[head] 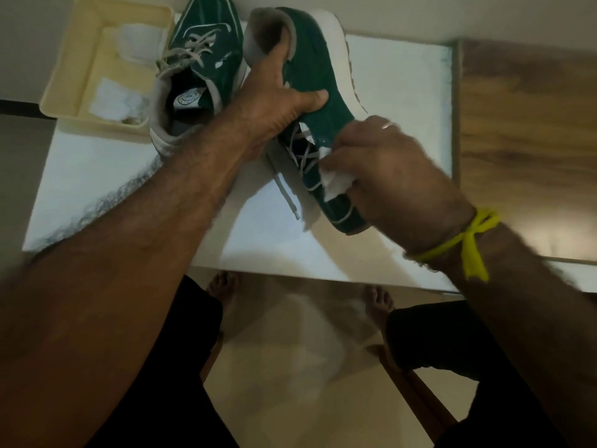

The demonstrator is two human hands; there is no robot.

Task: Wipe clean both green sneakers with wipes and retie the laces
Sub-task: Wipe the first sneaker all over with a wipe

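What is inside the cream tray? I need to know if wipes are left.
The cream tray holds crumpled white wipes; more lie at its far end. The standing sneaker covers its right edge, so anything there is hidden.

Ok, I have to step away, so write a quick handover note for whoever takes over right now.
Left hand: grips the tilted sneaker at its collar, fingers inside the opening, thumb on the side.
Right hand: holds a white wipe pressed on that sneaker's toe end.
Second sneaker stands on the white table, beside the cream tray holding crumpled wipes.
Done: wiping under way on the held sneaker.
Left: finish it; the second sneaker's cleaning state is unclear; laces on both hang loose, retie them.
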